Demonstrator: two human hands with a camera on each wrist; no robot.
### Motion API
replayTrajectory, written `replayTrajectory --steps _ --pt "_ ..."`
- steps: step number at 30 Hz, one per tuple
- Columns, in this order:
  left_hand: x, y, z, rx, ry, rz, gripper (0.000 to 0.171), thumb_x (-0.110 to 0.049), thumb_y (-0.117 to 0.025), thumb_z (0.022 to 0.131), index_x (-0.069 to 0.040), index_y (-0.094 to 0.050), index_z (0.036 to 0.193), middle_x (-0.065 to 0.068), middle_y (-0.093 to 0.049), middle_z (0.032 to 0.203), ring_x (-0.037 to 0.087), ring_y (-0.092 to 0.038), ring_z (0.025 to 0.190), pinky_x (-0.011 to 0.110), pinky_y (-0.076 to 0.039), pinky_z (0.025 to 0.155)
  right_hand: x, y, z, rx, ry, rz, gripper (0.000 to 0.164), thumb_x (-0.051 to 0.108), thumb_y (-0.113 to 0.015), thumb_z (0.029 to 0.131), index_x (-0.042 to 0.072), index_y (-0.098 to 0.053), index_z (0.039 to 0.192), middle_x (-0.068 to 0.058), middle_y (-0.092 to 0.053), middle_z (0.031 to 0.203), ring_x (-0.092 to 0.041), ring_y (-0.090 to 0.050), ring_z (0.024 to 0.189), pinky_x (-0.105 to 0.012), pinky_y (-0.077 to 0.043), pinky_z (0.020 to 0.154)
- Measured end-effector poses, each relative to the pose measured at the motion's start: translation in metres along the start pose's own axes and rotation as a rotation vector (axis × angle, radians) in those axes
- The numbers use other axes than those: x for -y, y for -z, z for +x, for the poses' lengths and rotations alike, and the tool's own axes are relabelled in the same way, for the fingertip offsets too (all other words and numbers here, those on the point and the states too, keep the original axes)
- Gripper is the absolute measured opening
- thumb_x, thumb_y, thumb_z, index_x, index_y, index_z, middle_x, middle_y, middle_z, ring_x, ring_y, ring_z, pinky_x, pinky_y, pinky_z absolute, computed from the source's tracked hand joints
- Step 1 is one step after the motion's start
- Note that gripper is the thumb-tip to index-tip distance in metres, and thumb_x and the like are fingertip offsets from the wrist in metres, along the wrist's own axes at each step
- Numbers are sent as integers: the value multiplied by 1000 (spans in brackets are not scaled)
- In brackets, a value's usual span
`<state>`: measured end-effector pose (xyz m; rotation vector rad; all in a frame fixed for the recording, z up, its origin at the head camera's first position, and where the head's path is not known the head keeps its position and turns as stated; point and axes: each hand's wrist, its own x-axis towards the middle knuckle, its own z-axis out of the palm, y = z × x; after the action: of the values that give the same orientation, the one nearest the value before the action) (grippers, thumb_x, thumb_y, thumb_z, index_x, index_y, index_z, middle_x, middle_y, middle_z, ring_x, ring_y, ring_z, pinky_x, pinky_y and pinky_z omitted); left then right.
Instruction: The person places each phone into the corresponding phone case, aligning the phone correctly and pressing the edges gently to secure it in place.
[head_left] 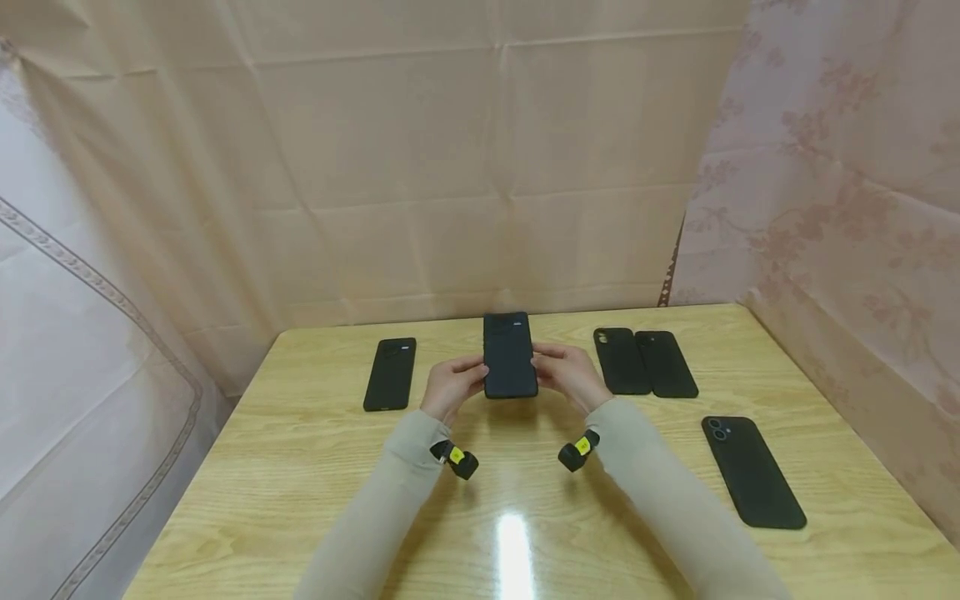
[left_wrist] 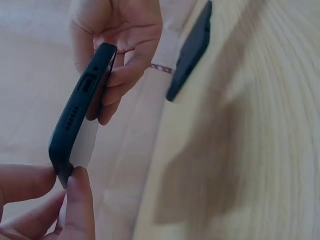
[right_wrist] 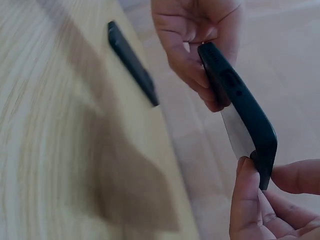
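Observation:
Both hands hold a smartphone (head_left: 511,358) in a dark case above the far middle of the table, its back facing up. My left hand (head_left: 452,385) pinches its left edge between thumb and fingers; my right hand (head_left: 567,373) pinches the right edge. In the left wrist view the case's bottom edge (left_wrist: 75,110) shows a charging port cutout and a row of speaker holes. A pale, glossy screen side (right_wrist: 237,132) faces down in the right wrist view, with fingertips against it. Each wrist wears a small black camera on a strap.
A black phone (head_left: 390,374) lies left of the hands. On the right, a black phone case (head_left: 623,363) with a camera cutout lies beside another black phone (head_left: 667,365). A larger black phone (head_left: 754,472) lies nearer, at right. Curtains hang behind the wooden table (head_left: 300,483).

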<state>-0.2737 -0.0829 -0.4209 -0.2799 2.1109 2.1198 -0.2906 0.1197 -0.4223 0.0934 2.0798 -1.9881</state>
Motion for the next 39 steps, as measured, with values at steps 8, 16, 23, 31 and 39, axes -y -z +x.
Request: replayTrajectory --steps 8,16,23,31,39 --pt "18 -2 20 1 28 122 35 -1 -65 91 5 -63 125 23 -64 126 28 -66 111 35 -55 94 -19 -5 23 -64 -59 -89 43 4 -55 95 -3 -53 137 -23 -61 129 -4 -60 76 -24 -58 78" --pt "29 -9 33 -70 27 216 29 3 -67 87 9 -67 115 24 -66 118 24 -68 97 30 -58 85 -27 -10 35 -94 -110 -119 43 1 -54 93 -5 -54 135 -24 -60 130 -7 -58 76 -19 -54 67" --pt "30 -14 35 -96 47 292 28 0 -68 86 6 -69 114 21 -67 119 30 -67 106 33 -56 89 -27 -14 41 -129 -150 -132 43 -1 -52 93 -4 -54 135 -23 -56 136 -19 -60 99 -27 -56 79" --pt "27 -20 35 -123 44 278 28 0 -68 88 5 -69 115 22 -67 120 31 -67 108 34 -56 91 -26 -14 46 -191 -132 -236 38 0 -52 92 -3 -61 128 -22 -60 132 -23 -62 106 -29 -57 80" --pt "26 -22 38 -157 66 306 26 -1 -69 87 1 -71 113 18 -67 122 31 -58 121 39 -48 103 -25 -16 48 -192 -129 -211 35 -1 -47 93 -6 -63 124 -23 -62 127 -23 -64 102 -32 -59 82"
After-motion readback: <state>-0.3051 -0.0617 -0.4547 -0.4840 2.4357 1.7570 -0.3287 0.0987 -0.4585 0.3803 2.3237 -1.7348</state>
